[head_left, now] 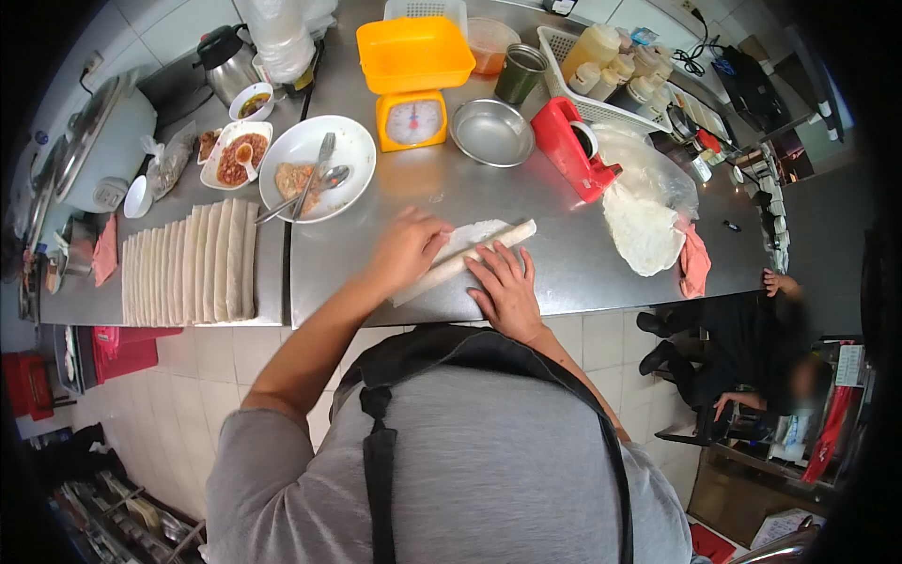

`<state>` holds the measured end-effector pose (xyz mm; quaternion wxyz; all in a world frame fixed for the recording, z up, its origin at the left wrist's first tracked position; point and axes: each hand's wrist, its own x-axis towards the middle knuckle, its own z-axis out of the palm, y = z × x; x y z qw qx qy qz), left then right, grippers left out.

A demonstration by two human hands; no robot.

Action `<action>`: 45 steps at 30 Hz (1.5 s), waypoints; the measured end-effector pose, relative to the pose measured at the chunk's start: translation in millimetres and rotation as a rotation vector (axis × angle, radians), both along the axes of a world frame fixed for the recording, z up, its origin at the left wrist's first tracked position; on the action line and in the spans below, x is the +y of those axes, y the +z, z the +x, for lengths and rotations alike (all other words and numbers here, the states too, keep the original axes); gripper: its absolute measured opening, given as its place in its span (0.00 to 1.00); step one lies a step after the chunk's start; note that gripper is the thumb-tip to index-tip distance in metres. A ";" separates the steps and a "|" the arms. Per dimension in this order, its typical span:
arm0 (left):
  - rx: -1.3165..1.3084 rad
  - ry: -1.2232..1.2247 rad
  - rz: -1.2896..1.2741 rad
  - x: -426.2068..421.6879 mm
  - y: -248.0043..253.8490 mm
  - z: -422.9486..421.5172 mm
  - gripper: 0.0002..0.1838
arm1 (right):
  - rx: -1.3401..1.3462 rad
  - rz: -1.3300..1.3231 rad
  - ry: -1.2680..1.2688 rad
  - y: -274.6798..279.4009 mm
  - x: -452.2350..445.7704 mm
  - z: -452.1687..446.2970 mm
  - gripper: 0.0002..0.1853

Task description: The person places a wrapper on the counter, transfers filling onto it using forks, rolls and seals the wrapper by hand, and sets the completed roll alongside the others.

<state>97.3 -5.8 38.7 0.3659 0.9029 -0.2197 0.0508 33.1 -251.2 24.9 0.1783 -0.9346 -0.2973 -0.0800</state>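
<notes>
A long, thin spring roll (483,247) lies slantwise on the steel counter, partly rolled in its white wrapper (467,232), whose loose part spreads on the far side. My right hand (507,289) rests on the roll with its fingers stretched out and apart. Bent fingers of my left hand (411,246) close at the left edge of the wrapper; their tips are partly hidden. A stack of white wrappers (641,235) sits to the right, partly under a clear plastic bag (648,160). Finished rolls (188,268) stand lined up at the left.
Beyond my hands are a white plate (355,188) with filling, fork and spoon, a yellow scale (411,120), a metal bowl (491,133) and a red container (570,150). Pink cloths (693,263) lie at both sides. A seated person (752,357) is at the right.
</notes>
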 end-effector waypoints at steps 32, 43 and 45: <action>-0.365 -0.566 0.653 48.4 -0.7 -2.7 0.32 | -0.008 0.033 0.001 -3.3 0.0 5.9 0.27; -0.513 -0.585 0.737 -9.0 -16.7 36.5 0.28 | -0.038 0.043 0.008 -5.3 1.9 6.1 0.27; -0.484 -0.531 0.659 35.0 -15.8 0.2 0.28 | -0.037 0.054 0.007 -3.6 1.3 5.7 0.27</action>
